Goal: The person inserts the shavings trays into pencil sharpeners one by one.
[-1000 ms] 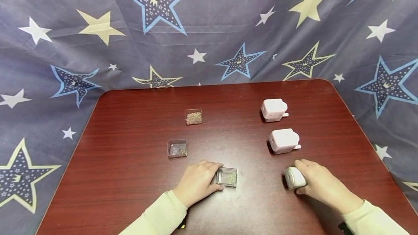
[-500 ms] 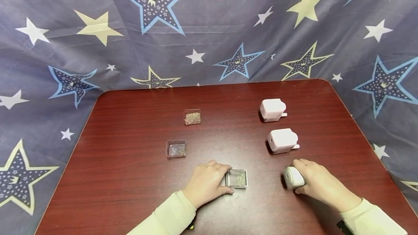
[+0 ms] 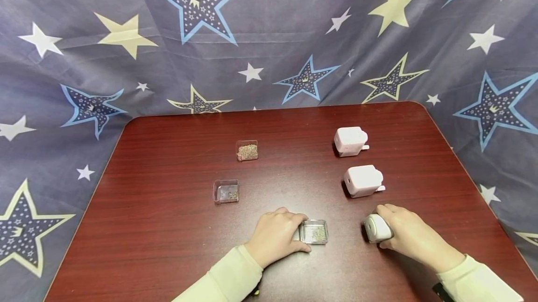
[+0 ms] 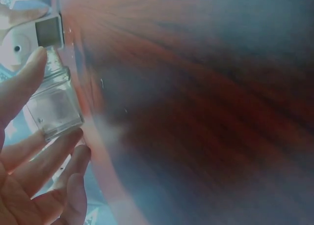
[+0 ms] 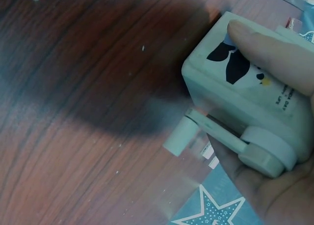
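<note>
My left hand [image 3: 275, 237] holds a clear plastic shavings drawer [image 3: 315, 233] just above or on the table, its thumb and fingers at opposite sides. Pale shavings lie in one end of it. To its right, my right hand [image 3: 414, 236] grips a pale hand-crank pencil sharpener [image 3: 377, 228]. In the right wrist view the sharpener [image 5: 245, 99] shows a printed black pattern and its crank handle [image 5: 221, 131]. A gap separates drawer and sharpener in the head view. In the left wrist view, the sharpener's [image 4: 17, 43] square drawer opening faces the drawer [image 4: 55, 109].
Two pinkish-white crank sharpeners, one farther back [image 3: 350, 141] and one nearer [image 3: 364, 180], stand beyond my right hand. Left of centre are two more clear drawers, one full of shavings [image 3: 247, 151], another with few [image 3: 226, 191]. A star-patterned cloth [image 3: 252, 36] hangs behind the brown table [image 3: 168, 227].
My left hand has slid rightward with the clear drawer, narrowing the gap to the sharpener. My right hand and its sharpener have stayed nearly still.
</note>
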Available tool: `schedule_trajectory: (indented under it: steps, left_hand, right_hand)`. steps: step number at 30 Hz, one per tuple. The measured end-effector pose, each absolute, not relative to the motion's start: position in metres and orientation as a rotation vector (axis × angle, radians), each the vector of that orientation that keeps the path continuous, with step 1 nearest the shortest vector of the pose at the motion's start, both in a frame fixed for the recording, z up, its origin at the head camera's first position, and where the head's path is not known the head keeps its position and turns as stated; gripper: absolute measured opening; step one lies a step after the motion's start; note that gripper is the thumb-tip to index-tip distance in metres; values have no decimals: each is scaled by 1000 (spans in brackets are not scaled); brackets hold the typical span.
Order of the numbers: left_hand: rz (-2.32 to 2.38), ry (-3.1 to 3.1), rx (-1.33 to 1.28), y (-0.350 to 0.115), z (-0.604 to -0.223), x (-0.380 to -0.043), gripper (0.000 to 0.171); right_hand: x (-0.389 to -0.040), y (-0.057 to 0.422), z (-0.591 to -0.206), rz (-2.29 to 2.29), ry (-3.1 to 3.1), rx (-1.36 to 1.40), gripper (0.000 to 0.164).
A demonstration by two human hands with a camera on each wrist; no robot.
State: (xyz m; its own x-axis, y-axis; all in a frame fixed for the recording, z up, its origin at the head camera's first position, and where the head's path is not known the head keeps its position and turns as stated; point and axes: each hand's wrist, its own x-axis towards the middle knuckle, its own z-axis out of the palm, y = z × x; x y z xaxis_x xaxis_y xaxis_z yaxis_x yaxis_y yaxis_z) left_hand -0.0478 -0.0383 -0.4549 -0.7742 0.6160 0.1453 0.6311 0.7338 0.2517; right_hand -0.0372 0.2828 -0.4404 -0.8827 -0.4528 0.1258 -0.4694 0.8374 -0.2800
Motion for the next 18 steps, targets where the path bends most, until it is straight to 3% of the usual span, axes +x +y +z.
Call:
schedule_trajectory:
  steps: [18]
  left_hand:
    - [-313,-2848,-1132,-23,-461,-55,63]
  right_hand:
    - [-37,284,-442,457,-2939,762,60]
